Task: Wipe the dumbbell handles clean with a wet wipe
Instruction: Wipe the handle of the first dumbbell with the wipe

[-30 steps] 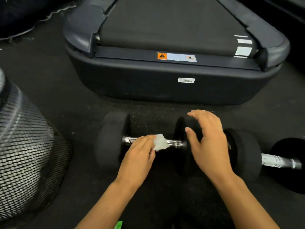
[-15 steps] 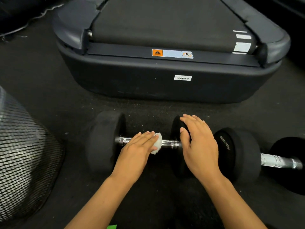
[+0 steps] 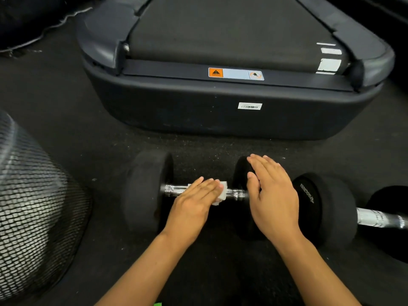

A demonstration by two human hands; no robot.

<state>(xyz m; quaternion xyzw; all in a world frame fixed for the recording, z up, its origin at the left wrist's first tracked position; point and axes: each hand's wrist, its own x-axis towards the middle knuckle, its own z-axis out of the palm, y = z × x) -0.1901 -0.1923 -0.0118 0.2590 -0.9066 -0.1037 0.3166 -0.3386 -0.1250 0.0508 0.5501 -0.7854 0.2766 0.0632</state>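
— What have the hands got at the moment?

— My left hand (image 3: pixel 194 203) lies flat on the wet wipe (image 3: pixel 221 193), fingers straight and together, pressing it down onto the metal handle (image 3: pixel 174 190) of the near dumbbell (image 3: pixel 145 191). It isn't wrapped round the bar. The white corner of the wipe sticks out past my fingertips, toward the right weight.

— And the other hand?

— My right hand (image 3: pixel 272 195) is also open, fingers straight, resting on top of that dumbbell's right weight (image 3: pixel 240 173). The thumb hangs down by the inner face of the weight, near the end of the handle.

— Where does the dumbbell sit?

— On the dark floor (image 3: pixel 66 129), lying across my view, right in front of me. Its left weight is clear of both hands, and the shiny bar shows on either side of my left hand.

— Anything beside it?

— A second dumbbell (image 3: pixel 331 208) lies just to the right, its nearest weight close against the first one; I can't tell if they touch. Its own silver handle (image 3: pixel 375 217) runs toward the right edge of the view.

— Further out?

— The back end of a treadmill (image 3: pixel 220 120) stands beyond the dumbbells, with an orange warning sticker (image 3: pixel 216 72) and a small barcode label (image 3: pixel 250 106). A black mesh bin (image 3: pixel 33 217) is at my left.
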